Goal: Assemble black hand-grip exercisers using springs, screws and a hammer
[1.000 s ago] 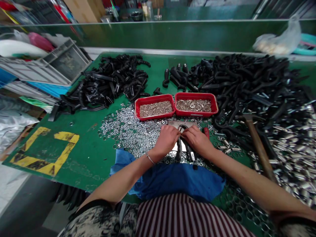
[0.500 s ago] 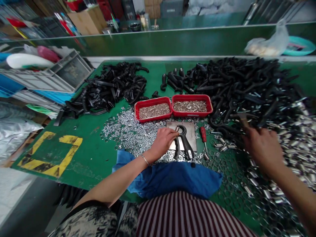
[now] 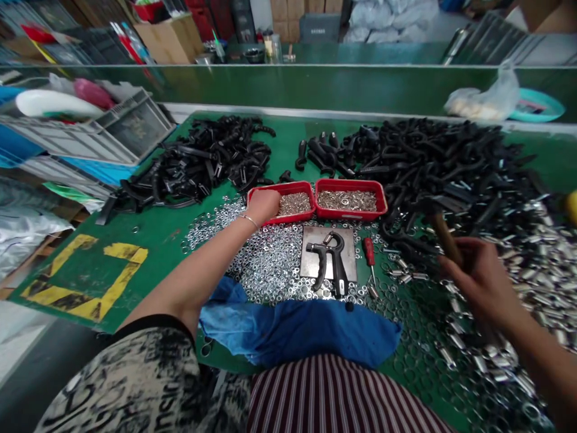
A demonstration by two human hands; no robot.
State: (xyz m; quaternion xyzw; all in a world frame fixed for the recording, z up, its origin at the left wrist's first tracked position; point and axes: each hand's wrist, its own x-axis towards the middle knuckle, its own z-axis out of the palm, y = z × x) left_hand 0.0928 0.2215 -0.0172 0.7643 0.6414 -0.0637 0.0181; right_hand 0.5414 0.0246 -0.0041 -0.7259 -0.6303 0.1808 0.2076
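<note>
My left hand (image 3: pixel 265 205) is down at the left end of a red tray (image 3: pixel 311 211) of small metal pieces. Its fingers look curled together, their tips hidden, so what they may hold cannot be seen. Over on the right, my right hand (image 3: pixel 482 273) grips a hammer (image 3: pixel 446 237) by its wooden handle; the dark head blurs into the black parts behind. A black hand gripper (image 3: pixel 339 264) with a spring lies on a metal plate (image 3: pixel 307 270) between my hands, touched by neither. Beside the plate lies a red-handled screwdriver (image 3: pixel 369 251).
A second red tray (image 3: pixel 383 207) adjoins the first. Black handles (image 3: pixel 202 156) are heaped at the left, more black parts (image 3: pixel 433 150) at the right. Washers (image 3: pixel 265 264) spread around the plate, metal cylinders (image 3: pixel 541 288) lie far right, and a blue cloth (image 3: pixel 306 331) lies along the front edge.
My left hand has left the hand gripper on the plate and moved up and left into the red tray. The hammer has stayed in my right hand, its handle now tilted differently.
</note>
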